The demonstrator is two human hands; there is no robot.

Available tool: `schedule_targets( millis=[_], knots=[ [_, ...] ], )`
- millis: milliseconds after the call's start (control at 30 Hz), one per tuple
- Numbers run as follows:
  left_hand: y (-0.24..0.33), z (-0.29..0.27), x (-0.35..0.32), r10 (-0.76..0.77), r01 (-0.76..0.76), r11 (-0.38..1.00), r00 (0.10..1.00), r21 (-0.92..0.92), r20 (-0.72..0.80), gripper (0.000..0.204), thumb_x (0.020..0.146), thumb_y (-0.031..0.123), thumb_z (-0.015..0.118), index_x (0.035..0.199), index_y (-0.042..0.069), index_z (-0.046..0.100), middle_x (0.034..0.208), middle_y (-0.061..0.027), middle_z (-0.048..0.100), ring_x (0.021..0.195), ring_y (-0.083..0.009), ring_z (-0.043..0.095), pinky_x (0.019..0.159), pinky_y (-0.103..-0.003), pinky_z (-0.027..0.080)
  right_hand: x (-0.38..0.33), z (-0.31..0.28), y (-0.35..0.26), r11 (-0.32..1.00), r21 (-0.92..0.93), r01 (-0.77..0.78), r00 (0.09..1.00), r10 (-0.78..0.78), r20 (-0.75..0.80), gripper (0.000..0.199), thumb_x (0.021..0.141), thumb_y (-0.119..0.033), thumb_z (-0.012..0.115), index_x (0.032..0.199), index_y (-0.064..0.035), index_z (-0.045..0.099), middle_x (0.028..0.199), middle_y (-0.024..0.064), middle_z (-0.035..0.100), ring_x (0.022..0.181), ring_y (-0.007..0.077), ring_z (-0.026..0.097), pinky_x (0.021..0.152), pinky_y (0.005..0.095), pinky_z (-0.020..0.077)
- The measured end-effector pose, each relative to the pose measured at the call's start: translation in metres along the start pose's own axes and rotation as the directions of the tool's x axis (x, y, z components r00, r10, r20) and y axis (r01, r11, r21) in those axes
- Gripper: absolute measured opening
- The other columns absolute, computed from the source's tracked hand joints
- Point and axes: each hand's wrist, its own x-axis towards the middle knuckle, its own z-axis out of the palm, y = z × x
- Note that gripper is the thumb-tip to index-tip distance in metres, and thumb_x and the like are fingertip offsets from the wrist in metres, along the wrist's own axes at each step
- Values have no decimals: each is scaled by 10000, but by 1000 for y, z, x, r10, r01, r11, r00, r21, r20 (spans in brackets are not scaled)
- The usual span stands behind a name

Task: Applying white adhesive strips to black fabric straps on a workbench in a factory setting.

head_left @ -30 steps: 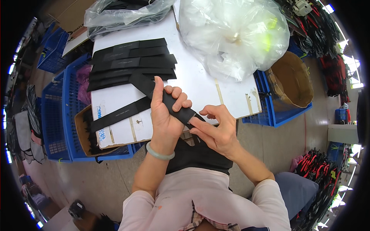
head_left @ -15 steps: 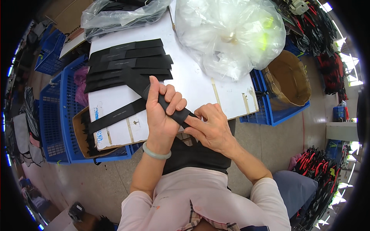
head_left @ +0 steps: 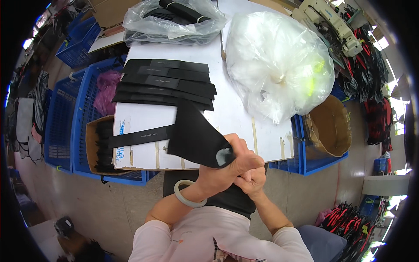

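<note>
Two blue plastic crates (head_left: 65,126) are seen at nine o'clock, beside a white board (head_left: 144,148) serving as a work surface. Five flat black fabric strips (head_left: 168,85) are stacked fanned at eleven o'clock on the board, and one single black strip (head_left: 139,136) is lying alone below them. At the centre, a black fabric piece (head_left: 196,137) is being gripped by the left hand (head_left: 229,168), closed around its lower end; the right hand (head_left: 252,180) is being pressed against it, fingers curled, though what it grasps cannot be told. One large clear plastic bag (head_left: 279,65) is resting at one o'clock, and one cardboard bin (head_left: 329,129) at three o'clock.
</note>
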Motion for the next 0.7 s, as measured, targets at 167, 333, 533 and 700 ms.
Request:
schedule_targets(
  millis=[167, 333, 533, 700],
  knots=[
    [-5, 5, 2, 51, -49, 998, 998, 30, -44, 173, 907, 100, 681, 835, 28, 541, 678, -42, 595, 630, -95, 604, 667, -267, 533, 8, 6, -11, 999, -37, -32, 997, 29, -69, 259, 616, -69, 864, 775, -28, 663, 926, 149, 642, 767, 260, 558, 633, 334, 444],
    [-7, -13, 22, -97, 74, 987, 983, -144, -155, 413, 1047, 361, 374, 843, 31, 514, 709, -85, 566, 610, -202, 590, 826, -478, 537, 15, -5, -24, 968, -141, -209, 977, 202, -68, 287, 617, -39, 847, 867, -10, 708, 874, 118, 636, 762, 229, 590, 637, 298, 452],
    [-12, -65, 37, -249, 123, 871, 945, -476, -211, 457, 1037, 446, 357, 845, 67, 527, 734, -91, 559, 667, -226, 570, 958, -523, 452, 22, -52, -28, 789, 95, -607, 745, 607, -277, 203, 779, -16, 702, 619, -3, 577, 885, 67, 592, 742, 124, 527, 663, 248, 431],
    [-22, -56, 27, -213, 161, 947, 963, -279, -166, 476, 1033, 441, 379, 947, 18, 580, 840, -117, 622, 810, -252, 638, 932, -454, 486, 52, -32, -35, 898, -51, -438, 899, 438, -21, 108, 824, -35, 706, 907, 7, 652, 928, 66, 642, 813, 129, 585, 759, 254, 457]
  ],
)
